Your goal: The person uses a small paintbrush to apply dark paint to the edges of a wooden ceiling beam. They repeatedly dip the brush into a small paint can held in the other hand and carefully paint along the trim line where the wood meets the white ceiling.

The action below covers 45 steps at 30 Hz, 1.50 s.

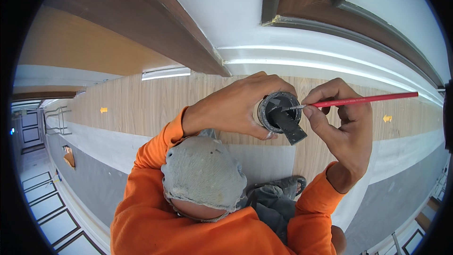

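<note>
My left hand (231,106) is wrapped round a small open can (264,119) with dark paint inside and smeared on its rim. A flat dark strip (291,131) stands in the can and sticks out over its near edge. Between the thumb and fingers of my right hand (348,127) is a thin paintbrush (368,99) with a red handle, held nearly level. Its metal-collared tip reaches over the can's mouth, close to the strip. Whether the bristles touch the strip or the paint I cannot tell.
Ahead stands a white wall with a pale skirting (311,61) and a brown framed panel (321,12). A dark brown door frame (155,14) rises at left. My bent knee (203,174) in torn grey denim lies below the can. Yellow arrow markers (104,110) mark the wood-patterned floor (127,94).
</note>
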Each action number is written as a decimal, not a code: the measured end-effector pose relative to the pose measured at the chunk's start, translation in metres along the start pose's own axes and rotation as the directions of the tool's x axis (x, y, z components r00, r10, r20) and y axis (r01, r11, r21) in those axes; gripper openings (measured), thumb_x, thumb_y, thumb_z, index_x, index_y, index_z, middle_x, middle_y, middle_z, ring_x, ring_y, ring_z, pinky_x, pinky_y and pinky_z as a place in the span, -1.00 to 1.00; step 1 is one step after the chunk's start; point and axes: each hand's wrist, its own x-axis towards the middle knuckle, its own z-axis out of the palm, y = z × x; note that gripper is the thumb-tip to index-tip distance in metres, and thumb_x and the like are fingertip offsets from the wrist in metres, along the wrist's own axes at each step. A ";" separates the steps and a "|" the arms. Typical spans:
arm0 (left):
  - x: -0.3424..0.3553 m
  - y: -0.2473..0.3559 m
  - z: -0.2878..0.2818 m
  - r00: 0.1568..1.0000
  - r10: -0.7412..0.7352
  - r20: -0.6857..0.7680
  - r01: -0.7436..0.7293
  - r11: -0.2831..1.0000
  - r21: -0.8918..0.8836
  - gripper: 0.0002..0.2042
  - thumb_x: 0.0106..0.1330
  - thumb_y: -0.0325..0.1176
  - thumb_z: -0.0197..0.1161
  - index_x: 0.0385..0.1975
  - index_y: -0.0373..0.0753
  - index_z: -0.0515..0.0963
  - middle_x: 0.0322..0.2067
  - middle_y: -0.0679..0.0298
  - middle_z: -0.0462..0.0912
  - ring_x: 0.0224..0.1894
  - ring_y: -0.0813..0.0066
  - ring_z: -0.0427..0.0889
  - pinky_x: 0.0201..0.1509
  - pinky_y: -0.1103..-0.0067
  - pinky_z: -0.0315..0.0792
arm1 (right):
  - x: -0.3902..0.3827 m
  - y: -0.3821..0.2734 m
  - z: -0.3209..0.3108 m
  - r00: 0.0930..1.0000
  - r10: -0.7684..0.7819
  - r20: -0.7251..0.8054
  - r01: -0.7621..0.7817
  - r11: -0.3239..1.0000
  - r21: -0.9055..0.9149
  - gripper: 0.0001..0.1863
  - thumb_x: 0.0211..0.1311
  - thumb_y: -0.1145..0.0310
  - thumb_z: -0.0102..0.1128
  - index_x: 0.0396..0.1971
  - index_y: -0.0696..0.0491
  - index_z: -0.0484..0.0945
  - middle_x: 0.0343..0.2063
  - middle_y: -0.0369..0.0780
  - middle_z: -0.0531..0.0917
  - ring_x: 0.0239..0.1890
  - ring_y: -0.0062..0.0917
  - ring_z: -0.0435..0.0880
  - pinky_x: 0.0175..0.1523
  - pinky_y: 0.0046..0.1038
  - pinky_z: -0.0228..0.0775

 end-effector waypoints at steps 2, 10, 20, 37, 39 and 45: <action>-0.001 0.000 0.003 1.000 0.010 -0.010 -0.010 1.000 0.011 -0.24 -0.14 -0.30 0.71 0.18 -0.21 0.55 0.08 0.11 0.65 0.13 0.07 0.62 0.23 0.30 0.49 | 0.000 0.000 0.003 1.000 0.017 -0.013 -0.018 0.999 -0.051 -0.85 0.07 0.59 0.45 -0.33 0.13 0.71 -0.42 -0.27 0.73 -0.36 -0.60 0.65 -0.27 -0.55 0.40; 0.001 -0.001 0.008 1.000 -0.016 -0.009 0.016 0.999 0.047 -0.24 -0.15 -0.29 0.70 0.18 -0.22 0.54 0.09 0.11 0.65 0.17 0.04 0.59 0.26 0.26 0.47 | 0.001 0.011 0.012 0.992 -0.126 -0.002 0.123 0.971 -0.206 -0.84 0.02 0.55 0.46 -0.34 0.07 0.73 -0.41 -0.28 0.77 -0.37 -0.45 0.63 -0.24 -0.43 0.44; 0.007 0.001 0.006 0.999 -0.042 0.034 0.040 0.999 0.034 -0.28 -0.09 -0.32 0.58 0.19 -0.26 0.53 0.07 0.13 0.64 0.18 0.05 0.56 0.32 0.24 0.46 | 0.006 0.010 0.017 0.990 -0.136 0.034 0.140 0.928 -0.345 -0.83 -0.03 0.54 0.46 -0.37 0.05 0.72 -0.40 -0.27 0.77 -0.36 -0.35 0.58 -0.12 -0.35 0.44; -0.005 -0.001 -0.012 0.989 -0.107 -0.101 0.105 0.994 -0.018 -0.22 -0.16 -0.37 0.66 0.22 -0.18 0.55 0.13 0.18 0.67 0.22 0.15 0.61 0.36 0.29 0.44 | 0.009 0.032 0.015 0.993 0.015 -0.115 0.024 0.942 0.335 -0.84 0.19 0.58 0.44 -0.25 0.18 0.66 -0.38 -0.19 0.74 -0.32 -0.54 0.69 -0.12 -0.51 0.53; -0.009 -0.003 -0.016 0.981 -0.126 -0.150 0.117 0.991 -0.066 -0.21 -0.18 -0.37 0.67 0.22 -0.18 0.55 0.14 0.18 0.66 0.23 0.20 0.62 0.37 0.31 0.44 | 0.014 0.040 0.019 0.983 0.014 -0.181 0.089 0.830 0.550 -0.83 0.32 0.56 0.37 -0.15 0.25 0.61 -0.37 -0.12 0.74 -0.32 -0.47 0.74 -0.13 -0.49 0.57; -0.021 -0.008 -0.030 0.950 -0.215 -0.224 0.184 0.971 -0.152 -0.19 -0.18 -0.38 0.70 0.23 -0.17 0.54 0.15 0.21 0.65 0.25 0.29 0.61 0.38 0.36 0.44 | 0.034 0.067 0.052 0.894 0.106 -0.436 0.299 0.585 0.754 -0.82 0.42 0.49 0.32 -0.11 0.27 0.63 -0.33 -0.04 0.78 -0.36 -0.43 0.78 -0.23 -0.44 0.57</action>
